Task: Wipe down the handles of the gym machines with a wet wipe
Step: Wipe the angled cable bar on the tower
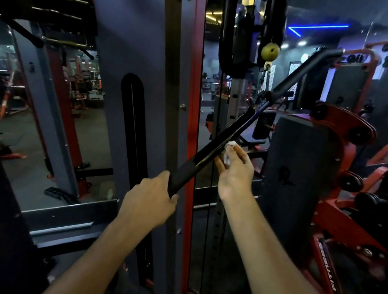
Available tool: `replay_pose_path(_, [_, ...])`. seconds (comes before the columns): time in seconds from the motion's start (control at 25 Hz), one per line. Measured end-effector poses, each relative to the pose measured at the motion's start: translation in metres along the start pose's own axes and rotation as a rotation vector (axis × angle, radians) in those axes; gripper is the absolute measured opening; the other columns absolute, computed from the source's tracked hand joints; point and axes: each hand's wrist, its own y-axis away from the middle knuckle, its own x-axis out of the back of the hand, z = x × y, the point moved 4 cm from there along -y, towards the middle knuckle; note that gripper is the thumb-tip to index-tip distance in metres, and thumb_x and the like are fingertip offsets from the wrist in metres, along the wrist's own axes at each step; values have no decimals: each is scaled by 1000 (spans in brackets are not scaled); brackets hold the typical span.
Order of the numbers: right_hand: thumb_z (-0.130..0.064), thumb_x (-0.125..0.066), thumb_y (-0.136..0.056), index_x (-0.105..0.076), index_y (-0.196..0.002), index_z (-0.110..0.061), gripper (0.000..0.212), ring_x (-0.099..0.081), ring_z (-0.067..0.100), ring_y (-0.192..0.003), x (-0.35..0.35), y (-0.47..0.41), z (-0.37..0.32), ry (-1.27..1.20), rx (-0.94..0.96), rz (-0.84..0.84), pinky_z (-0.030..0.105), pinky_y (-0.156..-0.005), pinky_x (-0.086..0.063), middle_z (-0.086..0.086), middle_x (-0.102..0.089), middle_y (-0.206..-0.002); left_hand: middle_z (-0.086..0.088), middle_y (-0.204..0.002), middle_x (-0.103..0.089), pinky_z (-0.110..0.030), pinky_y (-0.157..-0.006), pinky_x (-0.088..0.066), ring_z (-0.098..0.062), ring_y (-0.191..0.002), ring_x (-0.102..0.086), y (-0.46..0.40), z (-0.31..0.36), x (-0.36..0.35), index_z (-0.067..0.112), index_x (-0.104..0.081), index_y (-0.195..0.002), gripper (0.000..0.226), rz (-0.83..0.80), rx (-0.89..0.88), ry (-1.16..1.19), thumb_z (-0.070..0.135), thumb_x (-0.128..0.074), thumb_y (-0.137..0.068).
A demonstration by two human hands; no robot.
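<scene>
Fingers of the left hand (150, 199) are curled round the rubber-covered lower end of a long black pull-down bar (222, 141), so that end is firmly gripped, the thumb lying along the near side. A small white wet wipe (227, 153) is pinched between thumb and fingertips of the right hand (234, 172), the remaining fingers being loosely extended; the wipe is pressed against the bar's glossy middle section, just above the grip held by the other hand. The bar is held tilted, its long axis running diagonally from the lower left up to the upper right, where the far end bends and is capped by a second dark grip. Near its middle the bar is hung from a cable fitting below a yellowish stopper ball (270, 51). Behind it a red and grey machine frame (195, 80) with a perforated upright is seen, and to the right a dark padded seat back (302, 172) on a red plate-loaded machine. The room is dimly lit, with a dark floor, further red machines in the background and a blue light strip (318, 27) on the ceiling.
</scene>
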Motion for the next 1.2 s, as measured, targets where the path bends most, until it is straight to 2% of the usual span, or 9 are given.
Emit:
replay_pose_path(0.12, [-20,-76,-88,-73,-104,-18,16,-69,15,-103,1,14,2,134,88,-27,48,-107,-49,-3,-74,-98,11,-84,-59,-35,-66,-54,-11,-73,-62,14,-19,-2,36,-43,-97,31,-20,39,75,56,-66,-90])
replay_pose_path(0.28, [-23,-69,-95,-76,-102,-22,10,-70,5,-86,6,35,8,150,124,-73,36,-102,-54,-10,-72,-82,9,-87,-63,-41,-70,-59,-11,-74,-64,24,-40,-6,36,-48,-98,30,-39,105,151,51,-72,-88])
replay_pose_path(0.52, [-10,-70,-92,-74,-113,-11,21,-69,13,-93,-2,16,-1,-33,2,-33,43,-110,-48,-1,-74,-95,11,-83,-61,-33,-62,-54,-8,-71,-62,35,-36,-6,35,-46,-98,29,2,114,140,54,-67,-91])
replay_pose_path(0.64, [-14,-74,-89,-74,-110,-10,21,-70,17,-97,8,35,23,101,-41,-79,42,-105,-51,1,-75,-96,11,-83,-61,-31,-60,-49,-8,-71,-60,39,-42,-8,37,-45,-92,24,19,168,165,49,-66,-93])
replay_pose_path(0.72, [-11,-74,-88,-73,-109,-9,20,-70,14,-87,14,51,29,133,-43,-150,33,-92,-58,0,-75,-90,10,-83,-61,-25,-56,-44,-6,-70,-60,40,-43,-13,37,-47,-93,21,13,177,212,43,-68,-94])
replay_pose_path(0.8, [-8,-73,-88,-72,-104,-13,17,-70,10,-82,15,36,14,121,20,-125,27,-83,-58,-4,-74,-86,11,-83,-60,-21,-54,-41,-4,-69,-59,38,-44,-18,35,-49,-97,20,5,170,228,39,-68,-94])
replay_pose_path(1.0, [-20,-76,-87,-73,-101,-21,14,-70,14,-100,8,21,4,326,185,-124,39,-99,-55,-4,-74,-101,11,-87,-60,-22,-56,-45,-5,-72,-62,37,-46,-20,34,-47,-106,30,-19,114,223,45,-71,-91])
replay_pose_path(1.12, [-21,-77,-87,-72,-105,-16,19,-69,12,-90,18,39,24,432,212,-259,30,-85,-55,-2,-74,-96,11,-85,-61,-20,-56,-50,-5,-69,-63,38,-48,-22,34,-46,-108,32,-20,92,222,46,-71,-91])
replay_pose_path(1.2, [-22,-77,-89,-71,-106,-16,19,-70,11,-92,24,35,11,547,366,-238,26,-81,-54,-1,-74,-99,10,-83,-62,-20,-55,-51,-5,-67,-64,39,-48,-24,36,-47,-105,30,-34,100,257,45,-72,-91])
